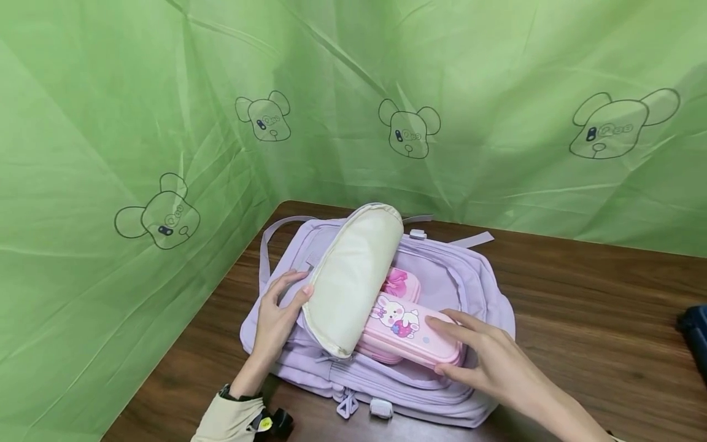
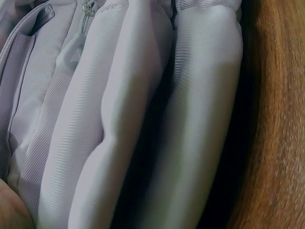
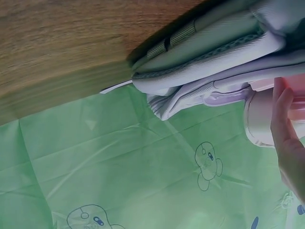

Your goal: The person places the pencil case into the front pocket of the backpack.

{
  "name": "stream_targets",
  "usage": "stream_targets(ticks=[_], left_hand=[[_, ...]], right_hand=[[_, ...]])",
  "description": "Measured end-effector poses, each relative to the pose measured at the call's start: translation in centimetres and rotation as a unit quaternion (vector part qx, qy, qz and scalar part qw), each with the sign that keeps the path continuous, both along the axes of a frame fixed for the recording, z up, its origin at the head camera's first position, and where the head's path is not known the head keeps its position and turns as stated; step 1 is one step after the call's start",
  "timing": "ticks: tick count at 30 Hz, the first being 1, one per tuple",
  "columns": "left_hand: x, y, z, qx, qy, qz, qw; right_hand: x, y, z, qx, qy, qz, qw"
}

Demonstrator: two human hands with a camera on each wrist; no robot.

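A lavender backpack (image 1: 499, 319) lies on the table with its front pocket unzipped. My left hand (image 1: 278, 319) holds back the pocket's flap (image 1: 356, 270) by its edge, thumb on the cream lining; the left wrist view catches only a bit of this hand (image 2: 14, 210) beside the bag's ribbed side. With thumb below and fingers on top, my right hand (image 1: 491, 356) grips one end of a pink pencil case (image 1: 425, 337) printed with a white rabbit and a strawberry. The flap covers its other end. Beneath it shows another pink case (image 1: 409, 283) with a darker pink print, partly hidden.
Straps (image 1: 472, 240) stick out behind the bag onto the brown wooden table (image 1: 596, 307). A zip pull (image 1: 347, 405) hangs at the near side. Some dark object (image 1: 693, 334) sits at the right edge. Green fabric walls (image 1: 342, 73) with bear outlines enclose the back and left.
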State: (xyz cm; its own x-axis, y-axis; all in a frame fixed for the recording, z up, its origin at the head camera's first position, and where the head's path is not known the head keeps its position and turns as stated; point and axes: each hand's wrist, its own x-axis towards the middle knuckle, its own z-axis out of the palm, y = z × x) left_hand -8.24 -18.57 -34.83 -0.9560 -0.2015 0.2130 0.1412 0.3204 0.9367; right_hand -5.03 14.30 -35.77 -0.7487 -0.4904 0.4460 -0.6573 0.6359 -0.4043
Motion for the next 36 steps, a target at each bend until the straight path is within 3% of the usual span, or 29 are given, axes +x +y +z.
stream_targets(ticks=[6, 13, 16, 24, 28, 34, 36], left_hand=[[0.0, 0.5, -0.1, 0.006, 0.007, 0.001, 1.0], [-1.1, -0.6, -3.0, 0.018, 0.028, -0.004, 0.9994], [-1.3, -0.7, -3.3, 0.022, 0.034, -0.002, 0.9992], [-1.8, -1.0, -2.6, 0.019, 0.035, -0.01, 0.9992], [-1.4, -1.5, -2.5, -0.001, 0.02, -0.01, 0.9997], [-0.9, -2.0, -2.3, -0.029, 0.01, -0.019, 0.9993], [-0.5, -1.8, -1.7, -0.036, 0.003, -0.019, 0.9992]], right_hand=[[-0.2, -0.3, 0.1, -0.001, 0.011, 0.004, 1.0], [-0.9, -0.9, 0.2, 0.01, 0.024, 0.026, 0.999], [-1.2, -1.2, 0.3, 0.012, 0.018, 0.036, 0.999], [-1.9, -2.8, 0.6, 0.007, -0.011, 0.036, 0.999], [-2.0, -3.5, 0.4, -0.004, -0.036, 0.04, 0.999], [-1.5, -3.8, -0.3, -0.022, -0.03, 0.03, 0.999], [-1.4, -3.8, -0.4, -0.027, -0.029, 0.027, 0.999]])
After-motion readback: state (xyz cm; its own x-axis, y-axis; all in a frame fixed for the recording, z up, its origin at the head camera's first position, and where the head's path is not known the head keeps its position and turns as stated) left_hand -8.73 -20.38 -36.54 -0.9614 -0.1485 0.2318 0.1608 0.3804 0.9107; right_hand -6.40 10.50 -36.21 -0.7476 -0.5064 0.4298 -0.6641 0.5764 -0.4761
